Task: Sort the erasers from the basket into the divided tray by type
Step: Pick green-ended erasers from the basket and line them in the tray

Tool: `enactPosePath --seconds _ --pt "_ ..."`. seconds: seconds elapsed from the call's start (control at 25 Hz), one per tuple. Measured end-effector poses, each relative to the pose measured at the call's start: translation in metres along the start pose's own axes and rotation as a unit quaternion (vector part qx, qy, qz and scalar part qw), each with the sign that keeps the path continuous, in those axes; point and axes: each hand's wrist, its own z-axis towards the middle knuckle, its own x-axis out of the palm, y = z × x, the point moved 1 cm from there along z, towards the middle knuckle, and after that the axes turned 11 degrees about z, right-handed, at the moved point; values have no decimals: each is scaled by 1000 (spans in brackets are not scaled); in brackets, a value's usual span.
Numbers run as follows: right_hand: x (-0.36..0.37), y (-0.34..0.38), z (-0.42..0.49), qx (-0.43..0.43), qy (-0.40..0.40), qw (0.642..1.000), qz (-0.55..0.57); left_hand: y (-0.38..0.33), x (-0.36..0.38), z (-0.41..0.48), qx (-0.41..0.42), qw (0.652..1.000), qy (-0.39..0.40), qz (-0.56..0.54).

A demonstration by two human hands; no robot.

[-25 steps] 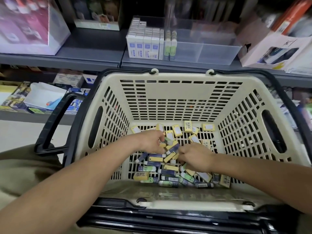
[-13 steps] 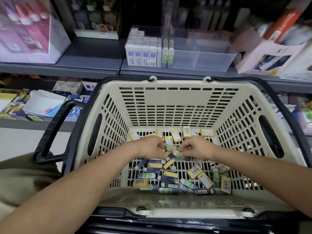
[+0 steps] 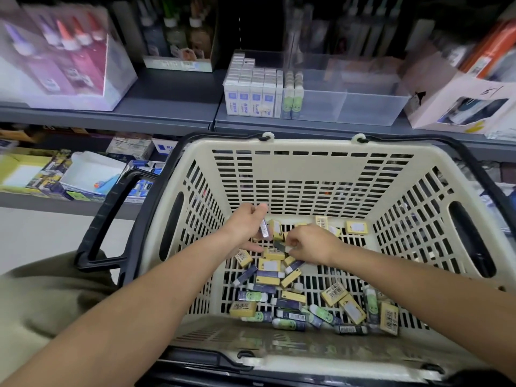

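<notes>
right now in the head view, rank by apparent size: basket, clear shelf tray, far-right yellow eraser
1. basket
2. clear tray, farther away, so its real size is unsure
3. yellow eraser

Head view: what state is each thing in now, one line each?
Beige slotted plastic basket: upright, loose erasers across its floor.
Clear divided plastic tray: on the shelf, left end stocked, right compartments bare.
Left hand: grips a dark-sleeved eraser.
Right hand: curled among the erasers, grip unclear.
</notes>
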Motion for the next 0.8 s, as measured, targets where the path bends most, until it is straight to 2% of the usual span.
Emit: enactPosePath --seconds 0.12,0.2,0.28,0.4,0.48,0.52,0.56,0.64,0.72,0.8 --pt "-23 5 -1 -18 -40 989 143 1 -2 3 27 999 -12 29" --pt "-39 13 -3 -27 -34 959 279 0 -1 4 47 997 -9 66" --pt "-47 22 -4 -38 -39 926 375 -1 0 2 34 998 38 43" --pt "-48 30 -3 -33 -47 875 481 -5 0 -4 1 992 119 -39" --pt "-45 30 0 -8 -80 850 520 -8 -2 -2 12 994 100 -29" --pt "-42 30 2 2 -98 861 499 -9 -4 0 16 997 70 -26" --pt "-37 29 3 0 -101 896 432 -10 -6 2 17 999 33 -33" --pt "-12 29 4 -29 -22 973 230 -10 -12 6 14 997 -19 -74" --pt "23 30 1 -50 97 992 57 -10 -16 7 4 994 -19 -106" --pt "49 30 -3 -58 133 987 -62 -8 -15 6 -3 994 1 -107"
